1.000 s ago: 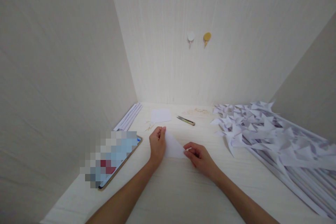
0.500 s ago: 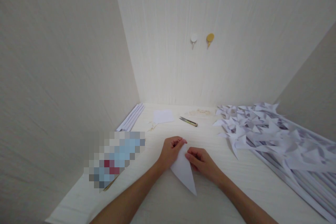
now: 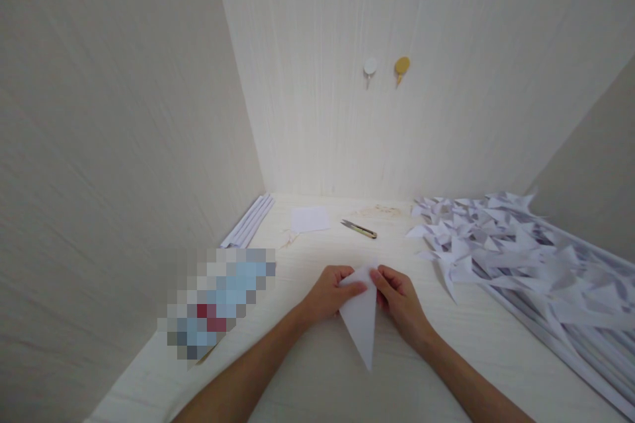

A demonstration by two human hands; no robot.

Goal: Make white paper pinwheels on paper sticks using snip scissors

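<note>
A folded white sheet of paper point(image 3: 361, 317) hangs between my hands, its long point directed down toward me. My left hand point(image 3: 330, 292) pinches it at the left, with the thumb lying across the front face. At the upper right edge, my right hand point(image 3: 397, 297) grips the paper between thumb and fingers. Fingers behind the sheet are partly hidden. Beyond the hands lie small thread snips point(image 3: 359, 229) and a flat white piece of paper point(image 3: 310, 219).
White paper pinwheels point(image 3: 476, 238) on rolled paper sticks point(image 3: 560, 337) are heaped at the right. Several paper rolls point(image 3: 248, 221) lie at the back left, near a blurred-out item point(image 3: 228, 297). Beige rubber bands point(image 3: 381, 211) lie by the back wall, which bears two hooks point(image 3: 402, 66).
The folded paper has turned so its point hangs straighter down. My left thumb has moved across its face, and my right hand has shifted up to the top right edge.
</note>
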